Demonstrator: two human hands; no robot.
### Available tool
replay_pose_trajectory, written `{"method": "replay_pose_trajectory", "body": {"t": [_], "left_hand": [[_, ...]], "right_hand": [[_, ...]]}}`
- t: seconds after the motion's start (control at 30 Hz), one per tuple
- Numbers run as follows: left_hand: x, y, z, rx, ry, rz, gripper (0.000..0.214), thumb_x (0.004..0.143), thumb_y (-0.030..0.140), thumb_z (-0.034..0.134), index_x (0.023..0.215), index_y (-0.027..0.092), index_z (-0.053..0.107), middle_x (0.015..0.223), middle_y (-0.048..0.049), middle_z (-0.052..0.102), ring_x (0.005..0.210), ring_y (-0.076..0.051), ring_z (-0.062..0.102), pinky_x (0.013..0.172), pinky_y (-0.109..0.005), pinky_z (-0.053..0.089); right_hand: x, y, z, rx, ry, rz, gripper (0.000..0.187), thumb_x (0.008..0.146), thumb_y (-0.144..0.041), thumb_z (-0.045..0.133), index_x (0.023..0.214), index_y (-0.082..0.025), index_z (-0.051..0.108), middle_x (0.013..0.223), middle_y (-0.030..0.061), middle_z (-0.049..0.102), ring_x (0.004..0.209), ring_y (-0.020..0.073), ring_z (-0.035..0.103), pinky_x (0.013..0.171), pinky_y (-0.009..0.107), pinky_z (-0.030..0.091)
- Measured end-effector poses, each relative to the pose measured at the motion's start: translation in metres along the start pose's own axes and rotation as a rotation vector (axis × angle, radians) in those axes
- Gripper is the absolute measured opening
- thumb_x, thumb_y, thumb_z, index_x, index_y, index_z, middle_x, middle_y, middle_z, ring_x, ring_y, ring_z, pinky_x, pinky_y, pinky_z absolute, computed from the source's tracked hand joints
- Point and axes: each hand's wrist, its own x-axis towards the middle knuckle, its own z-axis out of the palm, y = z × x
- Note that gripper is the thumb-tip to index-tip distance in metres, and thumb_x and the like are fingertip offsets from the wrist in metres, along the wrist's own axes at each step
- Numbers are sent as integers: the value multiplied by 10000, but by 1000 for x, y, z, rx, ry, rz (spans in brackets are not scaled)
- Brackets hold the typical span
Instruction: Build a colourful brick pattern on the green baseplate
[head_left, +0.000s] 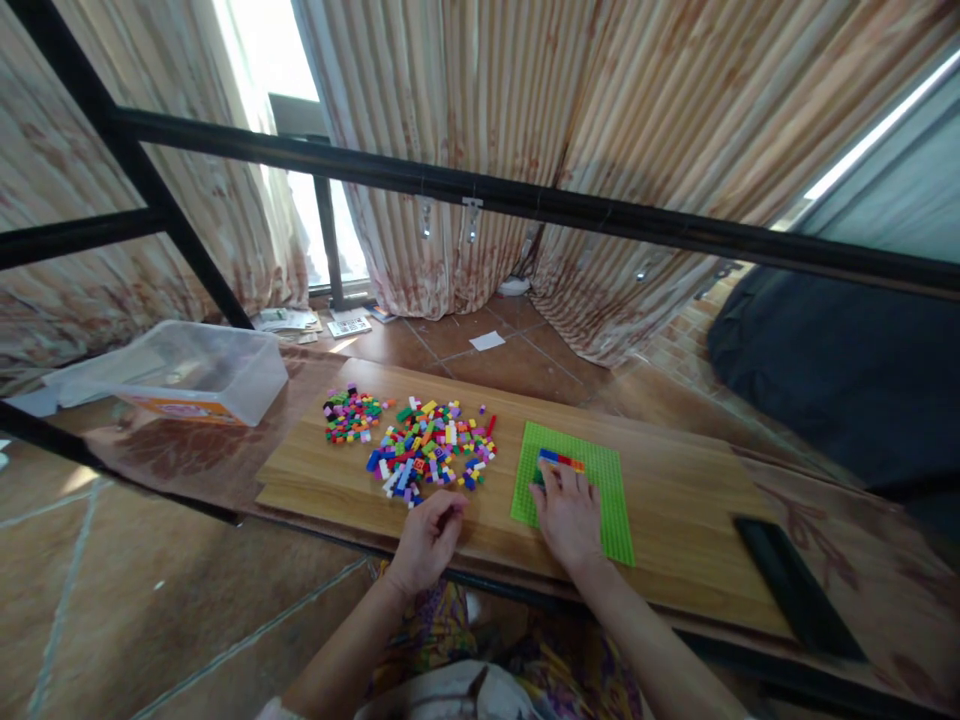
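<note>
A green baseplate (600, 470) lies on the wooden board (675, 500). A short row of blue, red and orange bricks (561, 460) is fixed near its far left part. My right hand (570, 515) rests on the baseplate with fingers stretched flat, fingertips just below that row. My left hand (429, 540) lies on the board near its front edge, fingers curled in, right below the big pile of mixed coloured bricks (431, 450). What the left hand holds, if anything, is hidden. A smaller pile (351, 413) sits further left.
A clear plastic tub (202, 370) stands at the left on the table. A black flat object (795, 590) lies at the right front. A black metal rail (525, 205) crosses above, with curtains behind. Papers (300, 322) lie on the tiled floor.
</note>
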Motion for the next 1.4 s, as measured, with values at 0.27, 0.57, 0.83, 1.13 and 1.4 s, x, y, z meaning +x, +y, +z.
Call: {"method": "replay_pose_trajectory", "body": {"t": [0.27,0.57,0.83,1.13,1.4], "left_hand": [[1,-1,1,49,12,34,162,893,177,484,904,180,646,826,-40,666,768,-156,624,733,-262,481],[1,0,1,54,10,35,158,890,172,488,900,178,645,849,-48,671,792,-163,624,739,-267,478],[1,0,1,37,2,23,159,880,166,489,899,181,647,831,-37,658,764,-155,606,720,-261,465],[-1,2,2,12,4,13,162,839,117,498,887,186,636,776,-20,621,728,-148,576,691,-252,435],[-3,3,4,4,14,19,171,836,114,480,877,190,627,736,-15,599,685,-143,554,649,-248,424]], "right_hand": [[-21,55,19,157,152,259,524,984,-451,322,1278,-98,574,1264,204,582,1139,315,507,925,445,399],[-30,65,40,215,62,121,544,1006,-441,257,1277,-107,590,1356,192,533,1284,276,445,1052,455,373],[-26,57,40,225,63,55,525,1003,-433,270,1284,-125,589,1364,190,529,1267,290,464,1031,481,393],[-29,60,36,168,16,110,567,993,-476,238,1291,-144,588,1357,170,548,1239,305,499,1010,472,404],[-27,61,23,205,44,117,537,976,-469,272,1242,-146,609,1315,201,575,1187,355,542,981,540,421]]}}
